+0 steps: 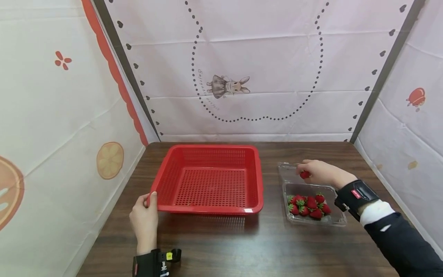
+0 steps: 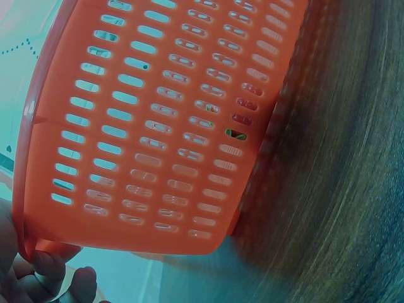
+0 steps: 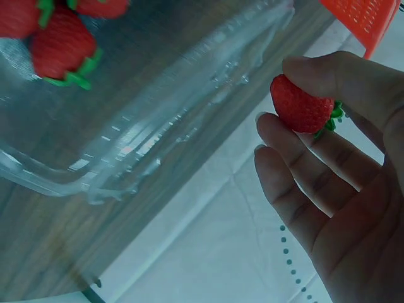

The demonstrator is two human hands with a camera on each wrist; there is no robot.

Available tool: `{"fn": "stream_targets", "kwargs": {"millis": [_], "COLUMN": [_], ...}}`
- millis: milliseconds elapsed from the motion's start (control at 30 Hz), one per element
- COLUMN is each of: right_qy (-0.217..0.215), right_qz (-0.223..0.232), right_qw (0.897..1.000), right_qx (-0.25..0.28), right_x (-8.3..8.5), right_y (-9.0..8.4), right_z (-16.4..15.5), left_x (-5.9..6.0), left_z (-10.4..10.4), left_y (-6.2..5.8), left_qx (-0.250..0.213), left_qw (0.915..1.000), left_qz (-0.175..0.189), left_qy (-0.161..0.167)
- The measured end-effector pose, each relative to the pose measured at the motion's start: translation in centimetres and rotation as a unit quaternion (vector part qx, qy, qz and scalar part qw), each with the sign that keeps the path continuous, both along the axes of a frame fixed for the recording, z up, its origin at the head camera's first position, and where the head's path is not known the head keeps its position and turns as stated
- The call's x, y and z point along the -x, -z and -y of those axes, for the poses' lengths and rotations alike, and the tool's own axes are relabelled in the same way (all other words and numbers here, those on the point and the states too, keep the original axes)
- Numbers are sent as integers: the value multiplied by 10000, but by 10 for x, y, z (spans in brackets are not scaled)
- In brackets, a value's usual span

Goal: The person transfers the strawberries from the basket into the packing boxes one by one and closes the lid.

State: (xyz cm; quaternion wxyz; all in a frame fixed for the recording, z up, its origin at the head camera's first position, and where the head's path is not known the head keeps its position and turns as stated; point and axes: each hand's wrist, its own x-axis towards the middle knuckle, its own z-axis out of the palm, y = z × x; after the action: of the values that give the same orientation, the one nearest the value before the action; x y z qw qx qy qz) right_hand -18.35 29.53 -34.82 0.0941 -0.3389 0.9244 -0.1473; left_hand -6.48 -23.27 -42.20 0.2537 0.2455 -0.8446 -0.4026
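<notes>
A red perforated basket [image 1: 207, 181] sits on the dark wooden table [image 1: 242, 238]. My left hand [image 1: 145, 215] grips its near left corner, thumb over the rim; the left wrist view shows the basket wall [image 2: 158, 120] and my fingertips [image 2: 57, 271] under its rim. To the right lies a clear plastic clamshell box [image 1: 311, 200] with several strawberries [image 1: 308, 206] in its near part. My right hand [image 1: 318, 173] hovers over the box's far end and pinches one strawberry [image 1: 305, 174] [image 3: 302, 106] between thumb and fingers.
Printed cloth walls close in the table on the left, back and right. The clamshell's open lid [image 3: 177, 120] lies flat toward the basket. The basket's corner [image 3: 360, 19] shows at the top of the right wrist view.
</notes>
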Motion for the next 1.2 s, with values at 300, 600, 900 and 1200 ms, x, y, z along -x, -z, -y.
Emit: {"fn": "stream_targets", "kwargs": {"millis": [300,600,900,1200], "right_qy": [16,138,279,201], "right_qz": [286,689,792,879], "right_qw": [9996,9975,9963,9959], "right_qx": [27,-87,-154,-56], "right_x": [-26,-44,-49,-48], "right_y": [15,31,32,32], "right_z": [-5,-7,-6,-7], "left_x": [1,1,0,0], "left_z": [-1,0,0,0], "left_y": [1,1,0,1], "left_qx": [-128,-103,-128,-120], "left_qw": [9998,9999,9998,9999], "left_qz": [148,100,120,61], "left_qy": [-39,-37,-45,-40]}}
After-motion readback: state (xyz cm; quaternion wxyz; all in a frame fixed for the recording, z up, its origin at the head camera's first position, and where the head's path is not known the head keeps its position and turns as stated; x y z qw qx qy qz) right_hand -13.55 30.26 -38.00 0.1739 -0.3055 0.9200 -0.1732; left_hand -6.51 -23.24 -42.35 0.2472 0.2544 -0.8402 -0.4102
